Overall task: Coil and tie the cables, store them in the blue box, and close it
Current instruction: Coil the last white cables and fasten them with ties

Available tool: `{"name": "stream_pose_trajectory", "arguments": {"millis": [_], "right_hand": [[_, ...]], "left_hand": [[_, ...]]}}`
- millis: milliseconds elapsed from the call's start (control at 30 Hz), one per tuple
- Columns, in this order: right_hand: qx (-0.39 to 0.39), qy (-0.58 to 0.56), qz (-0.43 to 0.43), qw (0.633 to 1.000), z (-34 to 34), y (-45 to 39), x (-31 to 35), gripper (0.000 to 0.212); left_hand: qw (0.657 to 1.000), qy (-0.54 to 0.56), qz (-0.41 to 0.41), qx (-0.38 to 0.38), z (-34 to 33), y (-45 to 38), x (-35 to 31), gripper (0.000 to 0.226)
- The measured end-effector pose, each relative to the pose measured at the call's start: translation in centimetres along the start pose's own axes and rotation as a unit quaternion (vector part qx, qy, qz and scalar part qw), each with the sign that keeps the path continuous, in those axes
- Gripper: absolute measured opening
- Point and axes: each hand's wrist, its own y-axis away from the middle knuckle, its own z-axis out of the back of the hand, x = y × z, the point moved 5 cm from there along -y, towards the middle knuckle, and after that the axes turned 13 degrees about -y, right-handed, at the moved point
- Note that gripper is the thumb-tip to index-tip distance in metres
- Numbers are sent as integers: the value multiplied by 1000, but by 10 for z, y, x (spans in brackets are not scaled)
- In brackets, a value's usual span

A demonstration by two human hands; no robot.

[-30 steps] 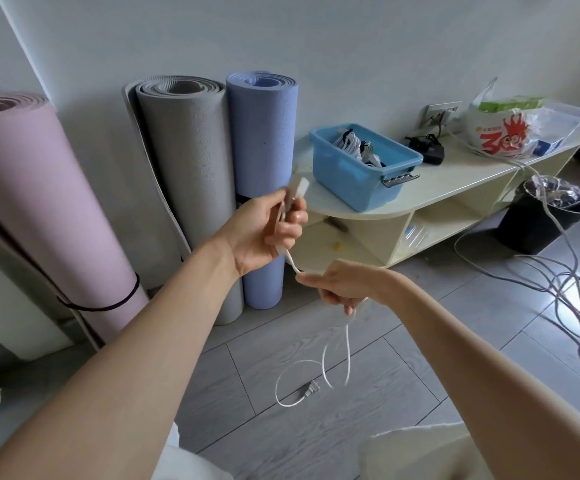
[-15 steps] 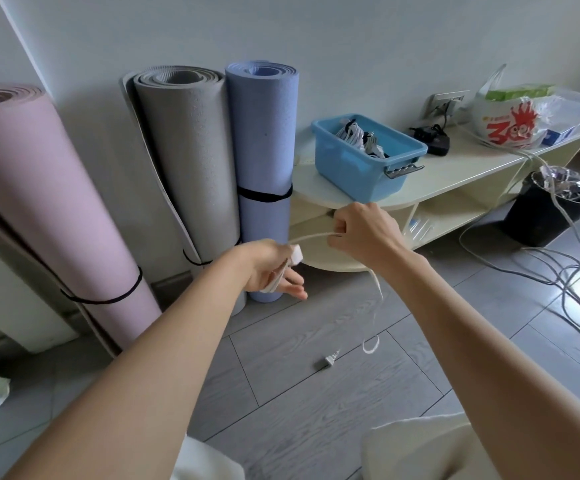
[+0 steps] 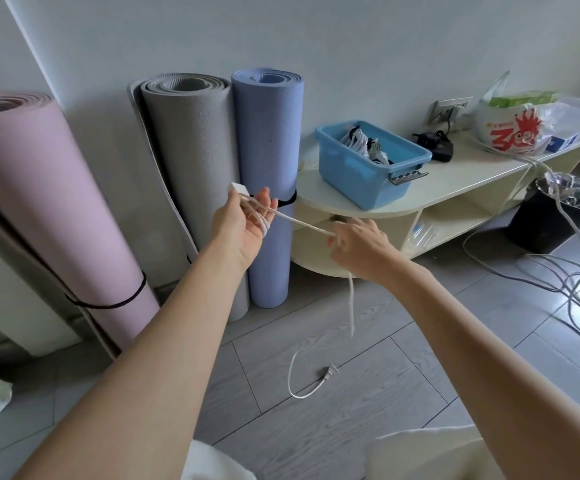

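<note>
A thin white cable [image 3: 305,226] stretches between my two hands. My left hand [image 3: 243,223] is raised palm up with its fingers spread, the cable looped round them and the white connector end [image 3: 239,188] sticking out above. My right hand [image 3: 357,244] pinches the cable further along and holds it taut. From there the cable hangs to the floor and ends in a plug [image 3: 330,371]. The blue box [image 3: 361,171] stands open on the cream shelf unit [image 3: 454,181], with several coiled cables [image 3: 361,143] inside. I see no lid.
Three rolled mats, pink [image 3: 46,209], grey [image 3: 191,161] and blue [image 3: 267,174], lean on the wall at left. A plastic bag [image 3: 520,126] and black adapter [image 3: 437,147] sit on the shelf. A black bin [image 3: 555,216] and loose grey cables [image 3: 579,292] lie at right.
My left hand rose and opened its fingers with the cable wound on them. My right hand dropped and moved right, drawing the cable taut. More cable lies on the floor.
</note>
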Motion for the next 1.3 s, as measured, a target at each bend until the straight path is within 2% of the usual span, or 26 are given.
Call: {"name": "stream_pose_trajectory", "arguments": {"millis": [67, 133, 200, 300, 367, 433, 467, 500, 567, 633, 700, 767, 867, 933, 1000, 1100, 1200, 1267, 1300], "right_hand": [[-43, -37, 27, 998, 4, -2, 1, 36], [-54, -47, 70, 995, 4, -6, 3, 30], [-12, -7, 123, 992, -5, -5, 12, 21], [76, -41, 183, 979, -20, 8, 31, 19], [122, -77, 156, 977, -29, 14, 35, 22], [171, -69, 90, 979, -40, 15, 29, 26], [185, -59, 59, 979, -44, 13, 23, 27], [186, -56, 38, 980, -43, 12, 20, 26], [151, -106, 12, 983, -31, 9, 10, 18], [93, -160, -4, 983, -13, 7, 1, 16], [36, -173, 4, 984, 2, 6, -2, 17], [10, -203, 26, 979, 9, 4, 3, 12], [26, -202, 30, 979, 6, 2, 6, 8], [42, -238, 17, 970, 6, 2, 7, 19], [41, -276, 1, 960, 7, 2, 10, 28], [36, -316, -4, 948, 11, 3, 9, 24], [65, -392, -11, 917, 23, 8, 6, 27], [11, -449, -15, 894, 38, 7, -1, 26], [-36, -464, -18, 885, 45, 6, -4, 24]], "left_hand": [[1000, 11, -16, -9, -1, 1, -2, 33], [998, -43, -32, -29, 2, 2, -2, 33], [994, -95, -46, -40, 5, 1, -4, 35], [995, -74, -58, -29, 6, -1, -10, 35], [998, -43, -48, 24, -5, 3, -12, 36], [989, -51, 15, 141, -27, 17, -9, 39], [970, -82, 67, 219, -39, 28, -4, 38], [937, -138, 120, 297, -48, 41, 2, 37], [833, -299, 186, 427, -51, 65, 15, 35], [716, -433, 223, 501, -42, 79, 27, 36], [649, -515, 259, 497, -27, 81, 34, 36], [614, -579, 277, 460, -16, 77, 36, 36], [568, -676, 283, 374, 6, 69, 42, 30], [568, -708, 285, 308, 21, 61, 42, 26], [610, -701, 273, 248, 29, 50, 37, 25], [689, -655, 253, 180, 32, 36, 29, 26], [714, -644, 252, 109, 49, 25, 26, 26], [744, -617, 251, 62, 64, 19, 19, 19], [775, -581, 244, 48, 66, 16, 16, 18]]}}
